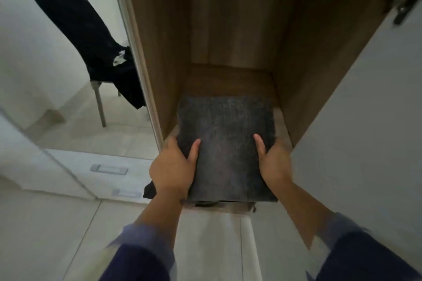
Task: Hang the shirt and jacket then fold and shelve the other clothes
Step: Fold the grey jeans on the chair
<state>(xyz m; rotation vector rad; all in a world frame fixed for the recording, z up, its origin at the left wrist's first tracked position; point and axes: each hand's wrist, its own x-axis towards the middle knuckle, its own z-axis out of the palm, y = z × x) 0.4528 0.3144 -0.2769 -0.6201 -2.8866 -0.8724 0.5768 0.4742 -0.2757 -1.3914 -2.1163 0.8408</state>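
A folded dark grey garment (227, 143) lies half inside the open wooden wardrobe compartment, its far end on the shelf (228, 82) and its near end sticking out over the front edge. My left hand (173, 164) grips its left side, thumb on top. My right hand (272, 162) grips its right side the same way. A darker piece of cloth (149, 190) peeks out from under the garment at the lower left.
A chair (75, 29) draped in dark clothes stands at the left, beyond the wardrobe's side panel (146, 52). The white wardrobe door (365, 121) stands open at the right. White drawers with metal handles (108, 169) sit at the lower left.
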